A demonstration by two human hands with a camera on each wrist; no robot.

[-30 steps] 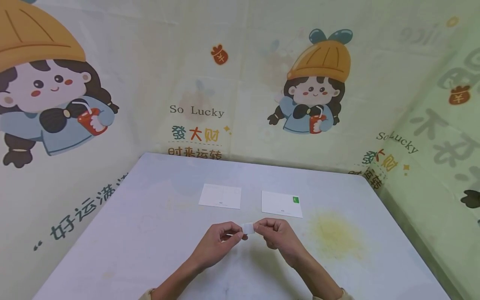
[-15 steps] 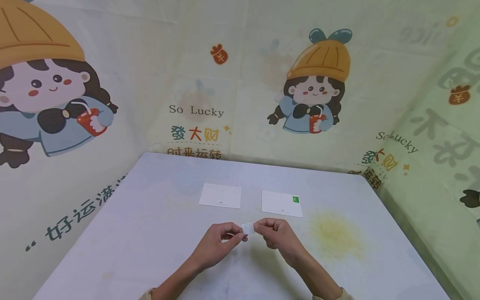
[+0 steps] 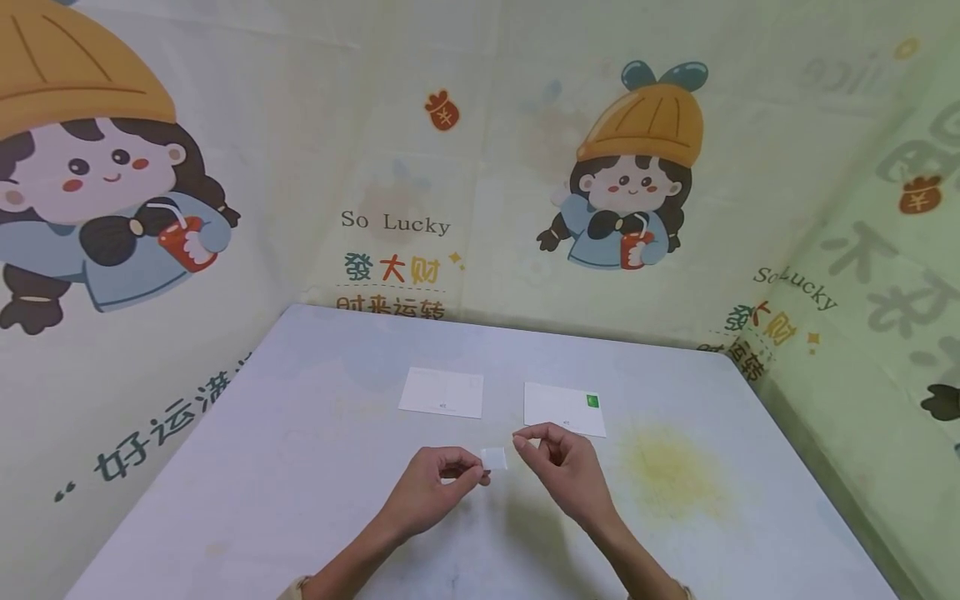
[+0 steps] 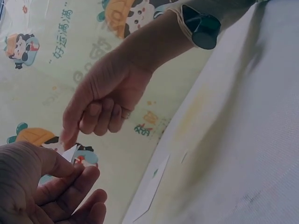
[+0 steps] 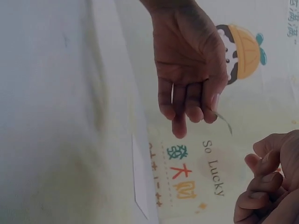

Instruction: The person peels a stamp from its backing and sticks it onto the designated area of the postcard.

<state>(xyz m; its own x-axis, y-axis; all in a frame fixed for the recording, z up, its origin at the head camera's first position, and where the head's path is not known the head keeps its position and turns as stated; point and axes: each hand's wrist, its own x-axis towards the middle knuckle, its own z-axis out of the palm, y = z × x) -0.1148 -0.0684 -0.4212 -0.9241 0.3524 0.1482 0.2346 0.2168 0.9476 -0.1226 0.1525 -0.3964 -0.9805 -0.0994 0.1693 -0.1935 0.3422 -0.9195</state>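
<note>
Thumb and fingers of my left hand (image 3: 438, 490) pinch a small white paper square (image 3: 493, 458) by its left edge, above the table. In the right wrist view the same square shows as a thin curved edge (image 5: 225, 123) at the left fingertips. My right hand (image 3: 568, 471) is just right of the square, apart from it. Its fingers are loosely curled, and I see nothing between thumb and index finger. Beyond the hands lie two white cards: the left card (image 3: 441, 393) is plain, the right card (image 3: 558, 407) has a green stamp (image 3: 592, 401) at its upper right.
The white table (image 3: 315, 450) has a yellow stain (image 3: 671, 467) on its right side. Printed cloth walls (image 3: 495, 167) stand behind it and at both sides. A dark round device (image 4: 205, 31) is strapped to the right wrist.
My right hand has let go of the paper square's right edge and moved slightly up and to the right. The left hand still holds the square. Both cards lie where they were.
</note>
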